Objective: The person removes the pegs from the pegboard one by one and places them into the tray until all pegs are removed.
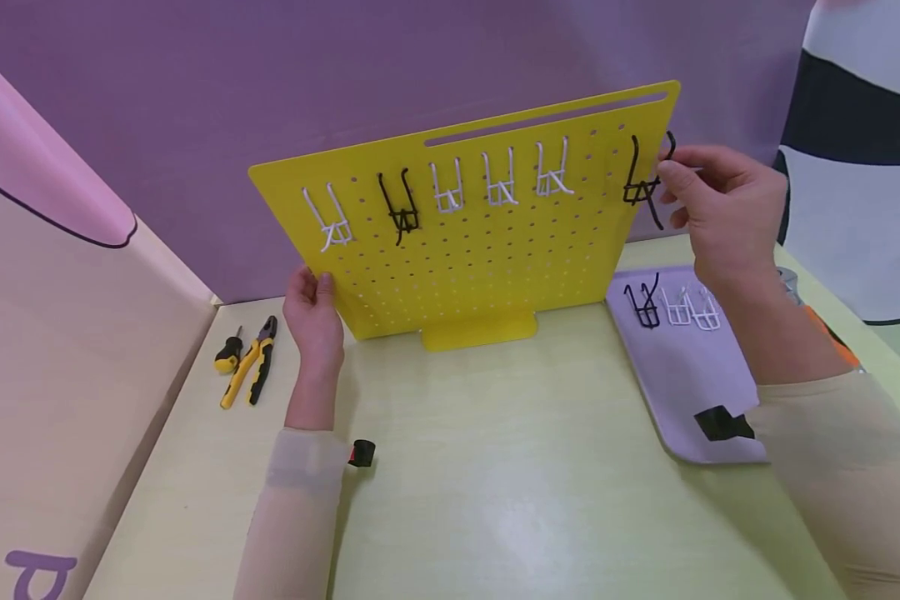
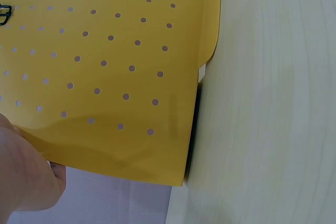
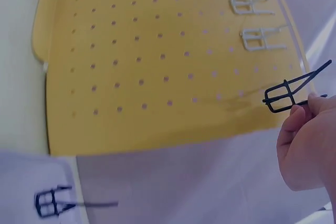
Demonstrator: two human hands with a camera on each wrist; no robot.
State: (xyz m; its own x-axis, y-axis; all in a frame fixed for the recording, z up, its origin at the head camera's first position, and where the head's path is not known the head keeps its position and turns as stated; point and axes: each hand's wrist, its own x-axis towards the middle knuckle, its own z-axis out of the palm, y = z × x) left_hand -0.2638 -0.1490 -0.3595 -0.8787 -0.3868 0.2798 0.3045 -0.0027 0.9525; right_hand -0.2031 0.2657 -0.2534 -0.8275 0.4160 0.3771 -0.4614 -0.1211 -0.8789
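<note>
A yellow pegboard (image 1: 480, 242) stands tilted on the table, with white hooks (image 1: 551, 171) and one black hook (image 1: 400, 212) hung along its upper part. At its lower left edge, my left hand (image 1: 313, 321) grips the board, thumb on the front face; the left wrist view shows that hand (image 2: 29, 174) at the edge. My right hand (image 1: 727, 204) pinches another black hook (image 1: 640, 187) between thumb and fingers, in front of the board's upper right corner. In the right wrist view this hook (image 3: 283, 98) is apart from the row of white hooks.
A lilac tray (image 1: 675, 392) at the right bears a black hook (image 1: 645, 307) and white hooks (image 1: 690, 310). Pliers (image 1: 251, 362) and a stubby screwdriver (image 1: 229, 353) lie at the left. A small black object (image 1: 362, 453) is beside the left sleeve. A purple wall (image 1: 270, 75) rises behind the board.
</note>
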